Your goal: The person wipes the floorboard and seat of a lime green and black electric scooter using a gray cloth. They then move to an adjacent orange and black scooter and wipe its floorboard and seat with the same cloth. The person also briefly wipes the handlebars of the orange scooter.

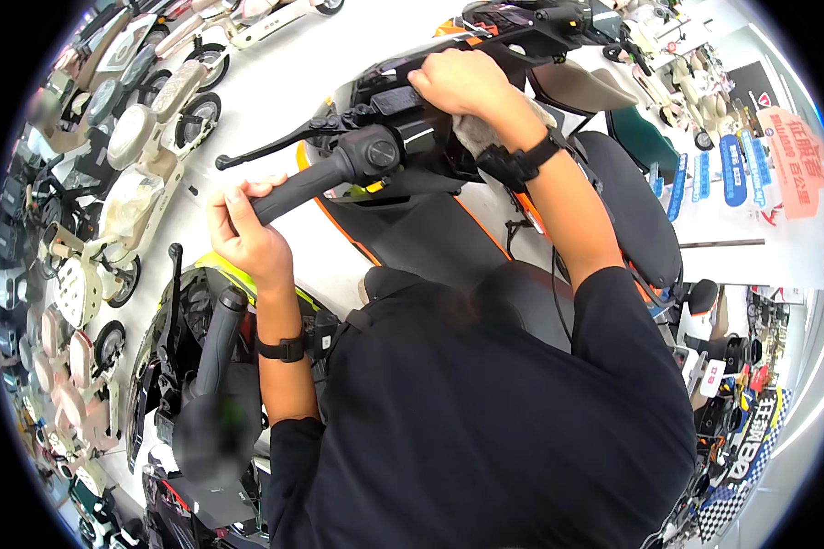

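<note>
My left hand (250,233) curls around the outer end of a black rubber handlebar grip (302,185) on a dark scooter with orange trim. Inboard of the grip sit a round-buttoned switch housing (379,152) and a black brake lever (268,147). My right hand (463,82) is closed in a fist over the middle of the handlebar, beside the brake fluid reservoir (395,101). From under that fist and wrist hangs a grey-beige cloth (477,130); the fingers' hold on it is partly hidden. Below lies the scooter's black footboard (426,233).
A second scooter with yellow-green trim (226,267) stands close on my left, its grip (221,336) near my forearm. A black seat (628,206) is on my right. Rows of cream scooters (137,158) line the far left. A sign board (793,165) bears writing.
</note>
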